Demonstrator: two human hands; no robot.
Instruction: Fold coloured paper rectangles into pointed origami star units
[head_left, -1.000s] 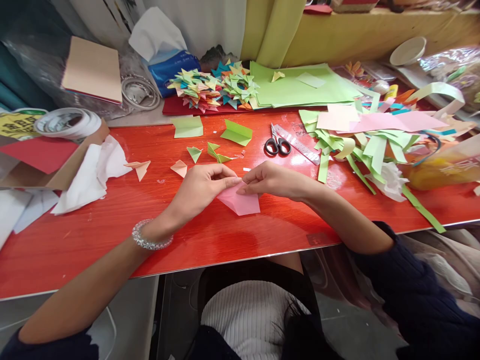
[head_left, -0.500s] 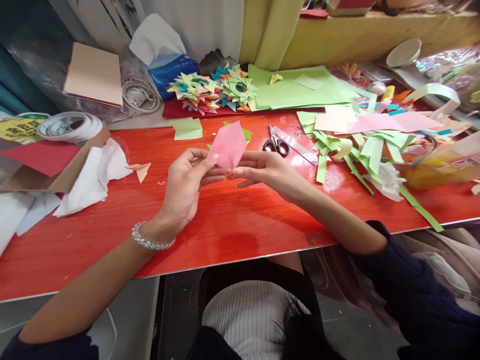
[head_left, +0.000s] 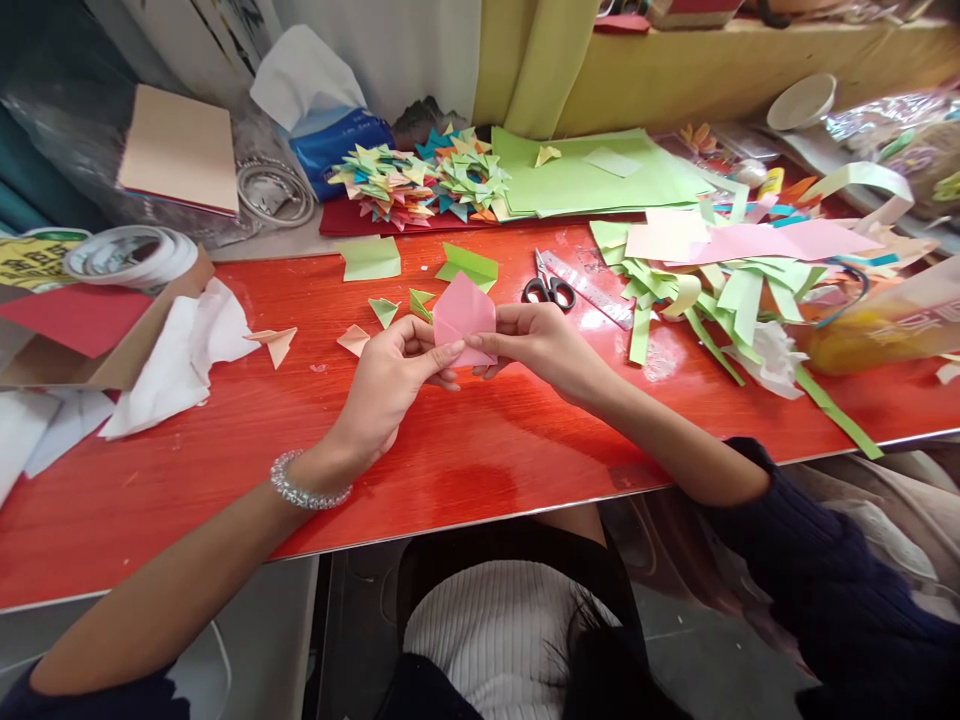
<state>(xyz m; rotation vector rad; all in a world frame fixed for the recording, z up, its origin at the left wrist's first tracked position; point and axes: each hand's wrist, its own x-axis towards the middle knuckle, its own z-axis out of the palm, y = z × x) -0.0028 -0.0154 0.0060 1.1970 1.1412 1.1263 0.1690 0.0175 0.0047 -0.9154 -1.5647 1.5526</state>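
Note:
A pink paper (head_left: 463, 308) with folded upper corners is held up over the red table (head_left: 480, 440). Its lower left edge is pinched by my left hand (head_left: 394, 385), thumb on the near side. My right hand (head_left: 544, 345) pinches the lower right part, and the two thumbs nearly meet. Behind the paper lie a folded green paper (head_left: 467, 266) and small folded green pieces, one of them a triangle (head_left: 384, 311). A small folded peach piece (head_left: 353, 340) rests beside my left fingers.
Black-handled scissors (head_left: 549, 286) and a clear ruler (head_left: 589, 290) lie right of centre. Green strips (head_left: 750, 300) pile up at the right. Folded paper rings (head_left: 386, 185) and green sheets (head_left: 600, 175) are at the back. An open box (head_left: 142, 340) and tissue (head_left: 187, 350) sit left.
The pink paper has turned more upright and moved slightly down and right. My right fingers, apart before, now pinch it. The small folded pieces behind my left hand have come into view.

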